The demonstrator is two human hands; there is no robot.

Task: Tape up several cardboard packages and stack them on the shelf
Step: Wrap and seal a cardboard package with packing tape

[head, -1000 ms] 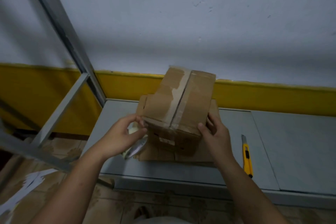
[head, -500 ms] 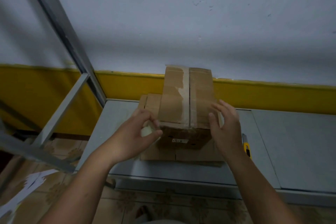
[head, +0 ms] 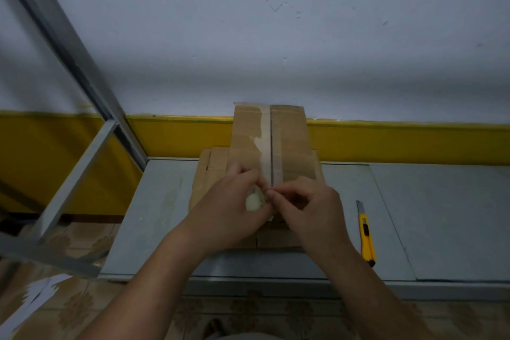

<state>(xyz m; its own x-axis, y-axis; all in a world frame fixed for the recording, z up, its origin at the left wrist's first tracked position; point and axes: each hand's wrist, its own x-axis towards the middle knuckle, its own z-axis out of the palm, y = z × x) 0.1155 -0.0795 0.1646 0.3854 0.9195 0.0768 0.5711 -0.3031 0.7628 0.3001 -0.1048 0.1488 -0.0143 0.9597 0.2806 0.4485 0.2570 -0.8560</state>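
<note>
Cardboard box point(head: 289, 141) sits toward the back of the grey metal bench point(head: 154, 215), on top of a wider, flatter piece of cardboard point(head: 209, 171). It is brown and stiff, with square corners. A dark slit runs down the middle of its top where the two flaps meet. Next to the slit is an old pale strip of tape point(head: 265, 132), and the paper beside it is torn and rough. I see no new tape over the slit, so I think the taping of this box is only starting. Both hands are close together at the near edge of the box. The left hand point(head: 229, 212) has its fingers curled round a small, whitish tape roll point(head: 254, 201). The right hand point(head: 311, 210) pinches at the roll with thumb and first finger. I think it is picking for the loose end, but the tape is too thin and clear for me to see it. Next, I think, the end has to be peeled up, stuck down on the near side of the box and pulled straight along the slit. Sticky tape can fold onto itself, so it needs a slow, tight pull. A yellow knife point(head: 365, 234) lies on the bench just right of the right hand, ready for cutting.
</note>
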